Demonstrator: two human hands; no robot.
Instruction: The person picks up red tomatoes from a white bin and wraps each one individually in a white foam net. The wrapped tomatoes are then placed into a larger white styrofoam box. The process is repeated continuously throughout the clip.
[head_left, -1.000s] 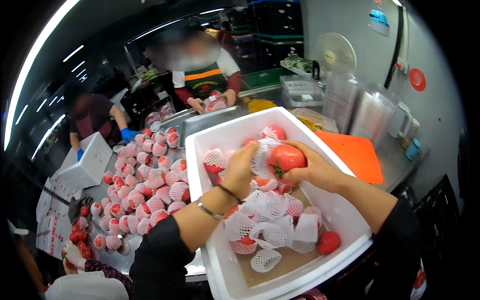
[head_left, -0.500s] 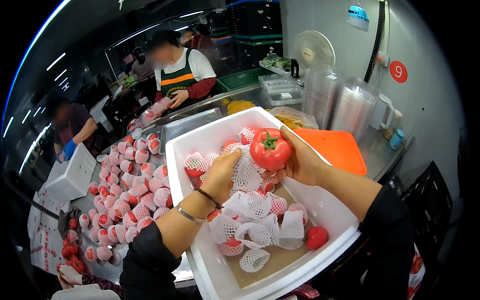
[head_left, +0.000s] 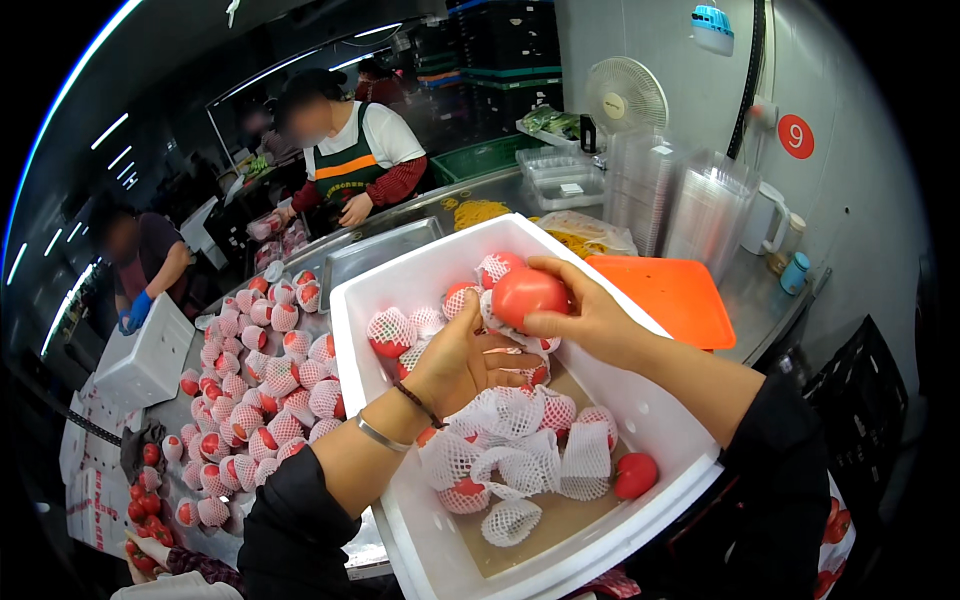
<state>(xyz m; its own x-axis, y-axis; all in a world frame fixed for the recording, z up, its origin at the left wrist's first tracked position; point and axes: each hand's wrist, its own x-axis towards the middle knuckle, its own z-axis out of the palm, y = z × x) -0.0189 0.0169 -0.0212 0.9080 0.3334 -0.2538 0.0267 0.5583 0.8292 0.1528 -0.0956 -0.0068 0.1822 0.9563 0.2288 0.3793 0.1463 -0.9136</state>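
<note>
My right hand is closed on a large bare red tomato above a white foam box. Beside it, my left hand is spread with its palm turned toward the tomato. Some white mesh shows behind and between the hands; whether it touches my left fingers is hidden. Below, the box holds several loose white foam net sleeves and tomatoes in nets, such as a netted tomato by the left wall. Another bare tomato rests in the box's right corner.
Many netted tomatoes cover the metal table at left. Behind the box are a metal tray, an orange tray and stacked clear containers. A co-worker in an apron stands across the table; another handles a white box.
The tomato has turned, its green stem out of sight, and my right hand now grips it from above. My left fingers have spread from the net sleeve. The apron-wearing co-worker's hands have moved apart.
</note>
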